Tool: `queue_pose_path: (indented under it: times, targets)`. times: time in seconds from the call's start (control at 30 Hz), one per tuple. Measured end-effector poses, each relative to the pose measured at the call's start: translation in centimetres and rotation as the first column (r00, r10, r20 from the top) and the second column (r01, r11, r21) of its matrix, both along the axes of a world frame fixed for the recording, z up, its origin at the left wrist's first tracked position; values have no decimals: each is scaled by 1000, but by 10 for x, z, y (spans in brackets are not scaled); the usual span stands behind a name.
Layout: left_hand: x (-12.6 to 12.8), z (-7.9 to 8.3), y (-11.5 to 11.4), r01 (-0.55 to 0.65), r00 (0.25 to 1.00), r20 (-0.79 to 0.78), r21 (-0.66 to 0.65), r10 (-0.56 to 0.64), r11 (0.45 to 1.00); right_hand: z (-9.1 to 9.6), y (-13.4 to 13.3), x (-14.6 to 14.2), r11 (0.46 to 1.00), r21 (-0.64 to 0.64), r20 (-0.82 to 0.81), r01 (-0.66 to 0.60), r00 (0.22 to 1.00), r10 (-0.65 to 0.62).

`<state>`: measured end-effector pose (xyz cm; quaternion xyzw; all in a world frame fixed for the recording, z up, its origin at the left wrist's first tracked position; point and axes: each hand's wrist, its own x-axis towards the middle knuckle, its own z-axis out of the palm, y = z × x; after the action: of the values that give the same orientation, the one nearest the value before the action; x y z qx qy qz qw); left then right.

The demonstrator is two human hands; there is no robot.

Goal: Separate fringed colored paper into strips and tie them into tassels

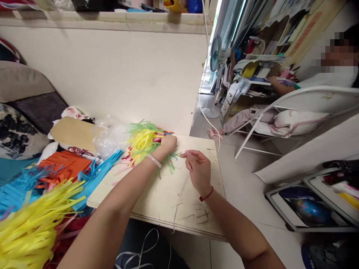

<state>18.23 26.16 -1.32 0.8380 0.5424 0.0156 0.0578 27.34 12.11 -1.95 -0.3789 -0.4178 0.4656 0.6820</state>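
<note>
My left hand (168, 145) is closed around the gathered end of a bundle of paper streamers (141, 142), yellow and green with some red and pink. The bundle lies at the far side of a pale wooden board (157, 190). Just to the right, above the board, my right hand (198, 166) pinches with thumb and forefinger near the end of a thin white ribbon (179, 201). That ribbon runs down across the board and over its near edge, with loose loops (143, 248) at my lap. What exactly sits between the right fingertips is too small to be sure of.
On the left lie yellow fringed streamers (30, 224), orange fringed paper (64, 166), blue streamers (98, 177) and clear plastic (110, 136). A white wall panel (126, 74) stands behind the board. To the right are a fan (215, 54), a person on a folding chair (308, 99) and a rack (297, 205).
</note>
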Motion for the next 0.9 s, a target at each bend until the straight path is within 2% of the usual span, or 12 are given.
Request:
queue_pose_path:
  times: [0.1,0.17,0.27,0.37,0.47,0.6,0.7,0.77,0.8,0.9]
  targets:
    - [-3,-17,-1,-23,997,-69,6,24,1000,2,-1,0,1000,0,-20,30,999,-30]
    - [-14,-19,-5,-5,995,-103,0,5,1000,4,-4,1,1000,2,-37,25,999,-25]
    - [-32,-7,-4,55,991,-121,18,-53,998,6,-7,2,1000,25,-48,-12,999,13]
    - [-49,12,10,100,991,-100,119,-88,988,6,-6,2,999,46,-48,-27,998,30]
    - [-67,15,21,134,988,-97,156,-120,979,5,-4,2,999,36,-42,-15,999,16]
    - [-98,-1,11,317,944,-109,30,-312,948,5,-4,3,998,51,-58,-22,998,25]
    - [-118,0,-6,450,888,-90,-39,-451,892,7,-6,5,996,76,-64,-45,997,50]
    - [-121,11,-13,491,871,-21,-18,-491,871,9,-8,5,995,78,-59,-54,997,59]
    - [-118,17,-14,478,878,18,28,-478,878,9,-9,5,996,76,-57,-55,997,59]
    - [-94,29,-5,342,932,58,187,-358,921,8,-10,4,996,76,-59,-45,997,50]
